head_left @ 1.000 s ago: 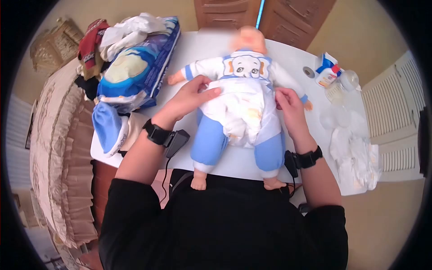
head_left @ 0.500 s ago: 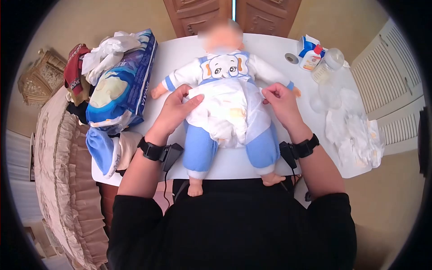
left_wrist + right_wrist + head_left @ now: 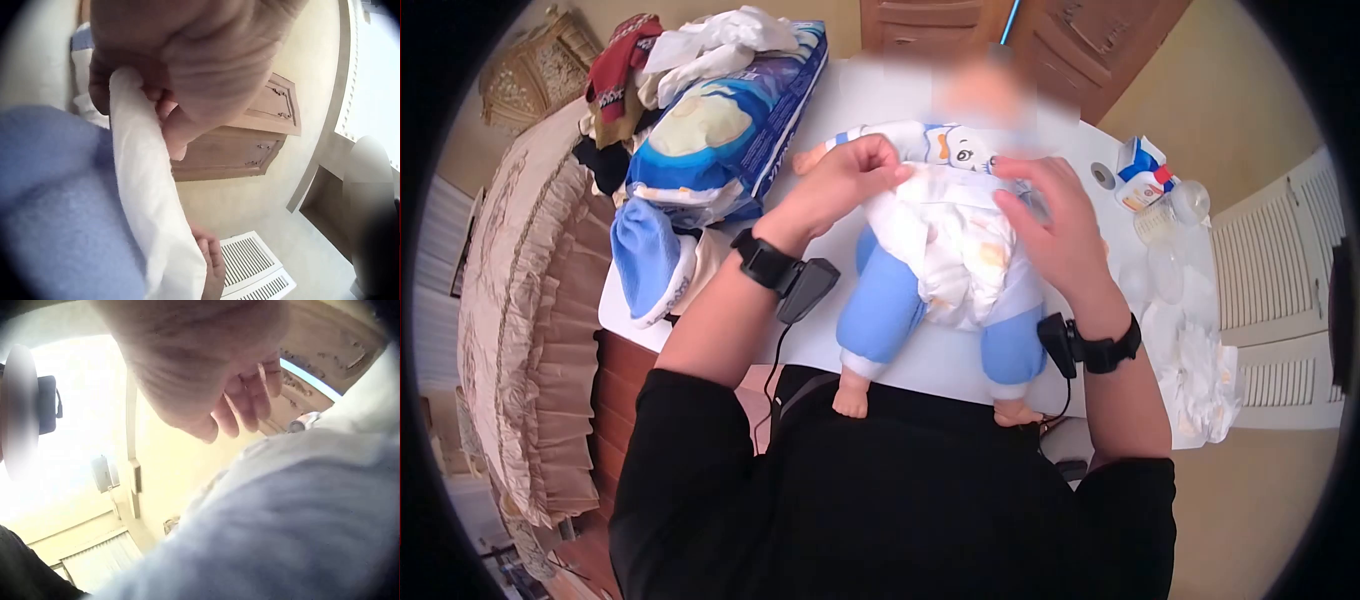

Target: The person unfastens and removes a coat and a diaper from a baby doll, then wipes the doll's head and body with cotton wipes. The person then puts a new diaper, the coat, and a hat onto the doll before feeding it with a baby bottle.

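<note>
A baby doll in blue trousers and a white top with an elephant face lies on its back, feet toward me. Over its hips sits a white diaper. My left hand pinches the diaper's waist edge at the left; the left wrist view shows the white edge between thumb and fingers. My right hand hovers over the diaper's right side, thumb and fingers spread apart. In the right wrist view its fingers hang relaxed, holding nothing, above the doll's clothing.
A blue diaper pack with clothes on top stands at the left of the white table. A blue knit hat lies before it. At the right are a lotion bottle, clear containers and crumpled white diapers.
My right hand has let go of the diaper's right edge, and its fingers have spread over the waist. The left hand keeps its pinch at the left edge. The head view has shifted.
</note>
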The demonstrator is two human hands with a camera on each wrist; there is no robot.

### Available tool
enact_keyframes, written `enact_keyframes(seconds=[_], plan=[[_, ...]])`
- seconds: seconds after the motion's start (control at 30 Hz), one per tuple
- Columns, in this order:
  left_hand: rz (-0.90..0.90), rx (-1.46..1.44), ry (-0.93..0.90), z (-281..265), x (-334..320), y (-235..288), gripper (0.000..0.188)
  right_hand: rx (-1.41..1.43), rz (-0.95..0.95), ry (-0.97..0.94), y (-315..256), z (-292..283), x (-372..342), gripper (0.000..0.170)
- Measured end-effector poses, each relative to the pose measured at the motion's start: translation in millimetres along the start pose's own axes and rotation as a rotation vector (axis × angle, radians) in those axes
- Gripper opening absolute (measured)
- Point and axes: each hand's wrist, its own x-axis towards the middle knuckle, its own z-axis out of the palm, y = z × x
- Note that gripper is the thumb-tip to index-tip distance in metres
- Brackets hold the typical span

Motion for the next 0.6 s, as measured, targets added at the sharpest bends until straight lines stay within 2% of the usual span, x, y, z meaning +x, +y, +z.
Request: enact_keyframes(seconds=[0.07,0.13,0.17,0.23,0.27,0.3,0.33,0.37,0.43,0.47,0.5,0.57,0.6], plan=[[0.071,-0.07,0.015,7.4,4.3,5.1,0.014,0.029,-0.063,-0.069,-5.2,18.3,16.9,0.023],[0.093,-0.077,0.041,13.2,6.9,11.6,0.014,0.302,0.031,-0.199,-1.9,38.8,28.2,0.031],[0.111,-0.084,0.059,14.9,7.6,13.0,0.014,0.302,0.02,-0.21,-2.9,41.0,32.3,0.031],[0.122,-0.116,0.102,15.7,7.8,11.3,0.014,0.371,0.248,-0.421,-6.7,44.5,41.7,0.03],[0.06,-0.132,0.126,14.2,7.7,9.6,0.014,0.369,0.235,-0.44,-6.5,45.5,45.8,0.03],[-0.004,-0.152,0.152,12.4,7.7,6.7,0.014,0.232,0.295,-0.542,-4.1,45.0,49.5,0.027],[-0.019,-0.254,0.157,10.3,9.2,1.8,0.021,0.091,0.351,-0.641,-1.8,45.3,52.9,0.026],[-0.019,-0.267,0.18,4.5,9.3,-3.7,0.021,0.088,0.337,-0.664,-1.4,46.8,53.5,0.026],[-0.293,-0.185,0.119,-4.0,6.9,-12.8,0.029,0.222,0.433,-0.521,-1.7,47.3,48.4,0.025],[-0.304,-0.029,0.166,5.0,2.3,-16.6,0.035,0.205,0.472,-0.511,-0.1,46.9,47.0,0.024],[-0.305,-0.047,0.179,8.9,-3.3,-23.7,0.035,0.197,0.465,-0.531,0.6,45.9,46.3,0.024],[-0.009,0.518,0.005,15.4,-16.4,-29.1,0.035,0.142,0.492,-0.488,1.9,45.0,45.2,0.023],[-0.013,0.506,0.016,18.2,-23.3,-31.6,0.035,0.137,0.488,-0.502,3.7,44.6,45.3,0.023]])
